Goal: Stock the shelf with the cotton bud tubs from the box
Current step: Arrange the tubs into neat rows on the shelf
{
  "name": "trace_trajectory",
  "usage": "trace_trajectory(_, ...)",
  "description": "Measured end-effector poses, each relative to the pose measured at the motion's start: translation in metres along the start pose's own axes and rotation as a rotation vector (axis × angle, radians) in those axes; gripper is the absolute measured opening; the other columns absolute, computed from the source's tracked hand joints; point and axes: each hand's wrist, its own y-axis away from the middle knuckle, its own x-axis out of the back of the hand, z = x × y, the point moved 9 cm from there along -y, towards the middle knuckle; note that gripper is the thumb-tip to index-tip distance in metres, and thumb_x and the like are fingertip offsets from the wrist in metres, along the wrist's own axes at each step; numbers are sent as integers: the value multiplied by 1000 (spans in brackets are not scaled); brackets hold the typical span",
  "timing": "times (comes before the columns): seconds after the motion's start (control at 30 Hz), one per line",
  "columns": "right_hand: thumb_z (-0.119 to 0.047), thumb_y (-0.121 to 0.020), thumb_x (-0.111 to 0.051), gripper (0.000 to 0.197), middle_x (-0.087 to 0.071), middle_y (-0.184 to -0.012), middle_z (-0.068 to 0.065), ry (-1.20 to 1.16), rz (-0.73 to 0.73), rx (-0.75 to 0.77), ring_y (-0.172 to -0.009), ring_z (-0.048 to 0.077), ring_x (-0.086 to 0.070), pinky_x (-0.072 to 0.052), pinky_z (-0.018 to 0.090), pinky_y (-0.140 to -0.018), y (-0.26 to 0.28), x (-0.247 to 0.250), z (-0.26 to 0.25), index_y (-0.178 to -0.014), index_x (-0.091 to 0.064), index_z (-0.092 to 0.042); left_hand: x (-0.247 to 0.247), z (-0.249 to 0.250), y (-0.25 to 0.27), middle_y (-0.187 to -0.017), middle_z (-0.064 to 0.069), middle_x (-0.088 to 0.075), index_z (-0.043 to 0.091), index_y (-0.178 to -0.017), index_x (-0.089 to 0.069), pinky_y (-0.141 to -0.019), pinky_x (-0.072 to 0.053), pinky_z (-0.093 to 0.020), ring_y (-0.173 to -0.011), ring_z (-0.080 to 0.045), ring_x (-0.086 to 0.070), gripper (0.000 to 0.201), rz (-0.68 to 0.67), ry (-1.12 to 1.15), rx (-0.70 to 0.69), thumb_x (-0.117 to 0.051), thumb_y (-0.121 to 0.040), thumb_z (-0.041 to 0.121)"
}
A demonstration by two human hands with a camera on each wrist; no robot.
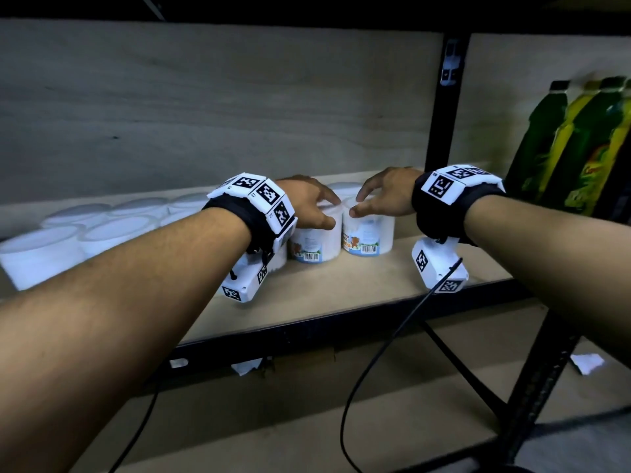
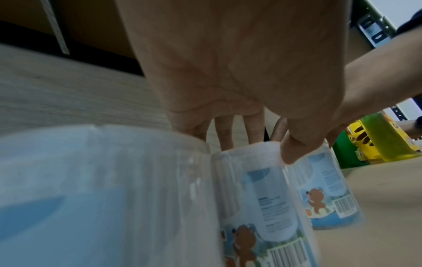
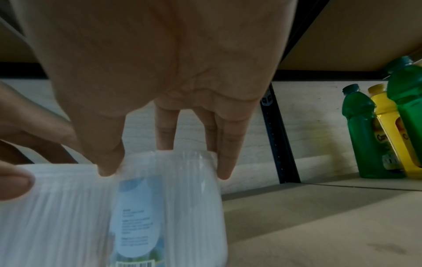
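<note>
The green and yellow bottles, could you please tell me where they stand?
In the head view the bottles stand at the far right, in the next bay beyond the black upright, right of the right hand.

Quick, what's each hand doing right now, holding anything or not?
Left hand: fingers and thumb curled over the top of one cotton bud tub, gripping it.
Right hand: gripping the neighbouring tub from above.

tubs | clear, white-lidded, bear labels | upright, rows | wooden shelf, left part
</note>
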Motion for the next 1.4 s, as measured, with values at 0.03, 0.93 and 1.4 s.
trace_trajectory(0.03, -63, -84, -61, 49, -56, -136, -4, 3, -5, 2, -122, 23, -54, -40, 28, -87, 2, 1, -1, -123, -65, -34, 2, 1, 1, -148, 3, -47, 35, -143, -47, -103, -33, -24, -134, -18, -43, 56, 3, 0, -4, -60, -89, 43)
trace_trajectory(0.93, -50, -70, -82, 46, -59, -114, 4, -135, -240, -154, -96, 35, -68, -58, 56, -82, 82, 15, -9, -106, -67, -25, 22, 47, 71, -133, 6, -61, 47, -131, -57, -104, -45, -35, -122, -19, -56, 56, -38, 17, -28, -59, -79, 66)
trace_trajectory(1.4, -54, -73, -80, 66, -65, -115, 18, -104, -284, -182, -94, 31, -64, -54, 45, -94, 86, 23, -8, -120, -64, -10, 24, 44, 89, -150, 10, -43, 44, -139, -46, -101, -30, -25, -135, -14, -42, 53, -124, 106, 31, -56, -87, 51)
